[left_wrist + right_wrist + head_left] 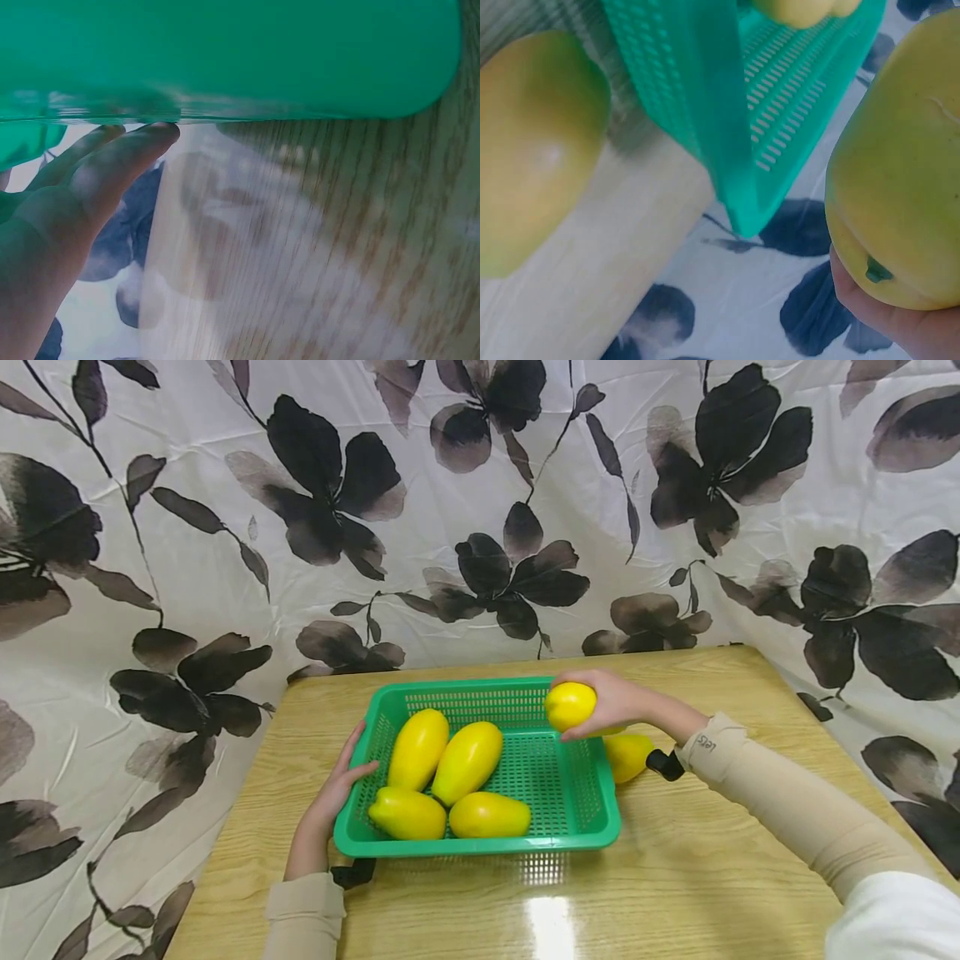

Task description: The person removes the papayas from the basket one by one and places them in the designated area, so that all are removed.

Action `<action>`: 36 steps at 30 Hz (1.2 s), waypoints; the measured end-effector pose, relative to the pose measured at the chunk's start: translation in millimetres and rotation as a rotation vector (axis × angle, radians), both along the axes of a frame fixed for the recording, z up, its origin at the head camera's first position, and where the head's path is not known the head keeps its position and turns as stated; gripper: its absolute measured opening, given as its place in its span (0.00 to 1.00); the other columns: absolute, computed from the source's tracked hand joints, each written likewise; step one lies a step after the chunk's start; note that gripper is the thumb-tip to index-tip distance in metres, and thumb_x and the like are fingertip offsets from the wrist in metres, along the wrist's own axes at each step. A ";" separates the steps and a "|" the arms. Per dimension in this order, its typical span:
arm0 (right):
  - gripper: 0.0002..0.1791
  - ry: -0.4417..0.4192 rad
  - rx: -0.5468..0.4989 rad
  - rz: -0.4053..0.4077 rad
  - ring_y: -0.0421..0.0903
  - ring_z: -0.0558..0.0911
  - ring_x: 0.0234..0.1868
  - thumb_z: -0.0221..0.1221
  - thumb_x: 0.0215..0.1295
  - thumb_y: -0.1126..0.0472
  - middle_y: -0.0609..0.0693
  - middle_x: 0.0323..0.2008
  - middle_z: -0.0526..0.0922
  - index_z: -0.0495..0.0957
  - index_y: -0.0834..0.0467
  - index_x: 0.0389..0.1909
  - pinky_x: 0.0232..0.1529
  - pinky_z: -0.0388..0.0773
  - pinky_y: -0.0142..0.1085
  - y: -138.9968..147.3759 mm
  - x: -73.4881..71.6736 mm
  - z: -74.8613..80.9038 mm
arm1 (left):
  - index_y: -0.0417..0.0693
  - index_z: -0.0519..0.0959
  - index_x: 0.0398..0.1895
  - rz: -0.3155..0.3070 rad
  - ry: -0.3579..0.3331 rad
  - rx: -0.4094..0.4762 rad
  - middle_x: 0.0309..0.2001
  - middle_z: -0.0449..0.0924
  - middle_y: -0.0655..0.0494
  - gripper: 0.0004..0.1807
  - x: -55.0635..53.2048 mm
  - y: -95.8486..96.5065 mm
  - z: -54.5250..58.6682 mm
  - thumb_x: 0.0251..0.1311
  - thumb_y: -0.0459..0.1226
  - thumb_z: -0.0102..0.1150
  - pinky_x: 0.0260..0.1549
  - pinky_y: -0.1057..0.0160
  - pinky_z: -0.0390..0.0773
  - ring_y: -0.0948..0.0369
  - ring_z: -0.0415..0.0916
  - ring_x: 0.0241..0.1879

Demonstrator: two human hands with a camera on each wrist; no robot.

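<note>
A green plastic basket (480, 847) with slotted walls stands on the table. My left hand (333, 795) holds its left side, thumb over the rim and fingers along the outer wall. Inside lie several yellow papayas (468, 763), grouped in the left and front part. Over the basket's back right corner my right hand (617, 700) grips another papaya (570, 707); in the right wrist view a green stem nub shows on this papaya (900, 172). One more papaya (628, 757) rests on the table just outside the basket's right wall, partly hidden by it.
Pale wood-grain tabletop (690, 877) surrounds the basket and reflects light near its front. A white cloth with dark flowers (480, 485) hangs behind and beside the table. Both forearms wear beige sleeves (787, 810), with a small black piece (664, 765) at the right wrist.
</note>
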State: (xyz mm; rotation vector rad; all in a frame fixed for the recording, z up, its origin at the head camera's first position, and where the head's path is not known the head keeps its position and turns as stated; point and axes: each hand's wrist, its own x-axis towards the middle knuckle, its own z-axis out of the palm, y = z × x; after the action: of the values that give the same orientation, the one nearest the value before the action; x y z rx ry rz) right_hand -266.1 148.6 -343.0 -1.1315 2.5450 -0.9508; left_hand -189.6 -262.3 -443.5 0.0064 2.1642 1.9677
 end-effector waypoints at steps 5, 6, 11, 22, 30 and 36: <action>0.32 -0.009 -0.011 -0.038 0.45 0.75 0.32 0.71 0.39 0.51 0.49 0.35 0.77 0.73 0.54 0.49 0.31 0.74 0.38 14.6 4.0 3.3 | 0.66 0.33 0.72 0.003 -0.017 0.000 0.72 0.26 0.57 0.39 -2.0 -2.5 -3.9 0.67 0.35 0.42 0.59 0.44 0.52 0.47 0.38 0.68; 0.32 -0.008 -0.013 -0.046 0.45 0.75 0.31 0.72 0.39 0.52 0.49 0.35 0.77 0.73 0.54 0.49 0.31 0.75 0.38 17.3 4.8 3.4 | 0.67 0.33 0.72 0.003 -0.023 0.003 0.72 0.26 0.57 0.39 -1.9 -2.7 -4.0 0.67 0.35 0.42 0.59 0.44 0.52 0.47 0.39 0.68; 0.33 0.004 -0.023 -0.085 0.45 0.75 0.31 0.72 0.38 0.53 0.50 0.34 0.77 0.72 0.56 0.50 0.30 0.74 0.38 28.6 6.8 4.0 | 0.68 0.33 0.72 0.004 -0.031 0.012 0.72 0.26 0.56 0.39 -0.6 -3.6 -3.4 0.67 0.35 0.41 0.59 0.44 0.53 0.47 0.40 0.67; 0.33 0.010 -0.021 -0.164 0.45 0.76 0.31 0.72 0.38 0.53 0.49 0.35 0.78 0.73 0.53 0.49 0.31 0.74 0.38 51.1 9.5 1.8 | 0.68 0.34 0.72 0.000 -0.017 0.013 0.72 0.25 0.55 0.38 0.1 -3.6 -5.5 0.67 0.36 0.41 0.58 0.44 0.54 0.47 0.41 0.67; 0.32 0.027 -0.020 -0.197 0.46 0.75 0.32 0.72 0.39 0.54 0.49 0.35 0.78 0.73 0.54 0.49 0.32 0.73 0.39 65.1 14.4 2.3 | 0.68 0.35 0.72 0.005 -0.024 0.011 0.72 0.26 0.56 0.38 -0.2 -3.5 -6.7 0.66 0.36 0.42 0.58 0.44 0.54 0.47 0.41 0.67; 0.32 0.060 -0.024 -0.224 0.45 0.75 0.31 0.72 0.39 0.54 0.50 0.35 0.78 0.73 0.55 0.49 0.32 0.72 0.38 75.5 17.6 2.2 | 0.68 0.35 0.72 0.008 -0.023 0.010 0.72 0.27 0.56 0.38 -0.3 -2.6 -6.9 0.66 0.36 0.42 0.58 0.44 0.54 0.48 0.41 0.67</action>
State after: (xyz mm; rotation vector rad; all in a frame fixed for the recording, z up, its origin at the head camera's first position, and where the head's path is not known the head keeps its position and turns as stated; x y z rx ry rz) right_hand -248.4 224.1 -340.8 -0.9067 2.7600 -1.0143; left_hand -189.9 -264.9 -450.4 -0.0240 2.1432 1.9733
